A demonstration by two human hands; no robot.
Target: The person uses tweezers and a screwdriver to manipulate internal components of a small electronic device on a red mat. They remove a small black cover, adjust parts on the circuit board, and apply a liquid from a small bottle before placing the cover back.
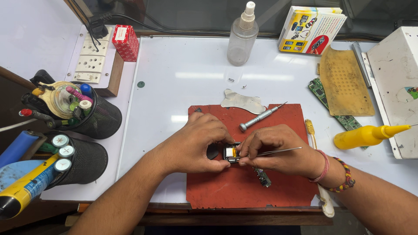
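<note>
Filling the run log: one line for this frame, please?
left hand: steadies small open device | right hand: holds tweezers at device | surface: red mat | nearby: screwdriver

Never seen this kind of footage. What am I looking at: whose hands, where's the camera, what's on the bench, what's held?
There is no machine here: a person works with two bare hands, filmed by one camera on their head looking down.

The left hand steadies a small opened electronic device on a red work mat. The right hand holds thin metal tweezers at that device.

Around them on the white bench: a grey screwdriver, a small circuit board on the mat, a clear spray bottle, a yellow squeeze bottle, a green circuit board and two black mesh tool cups.
</note>
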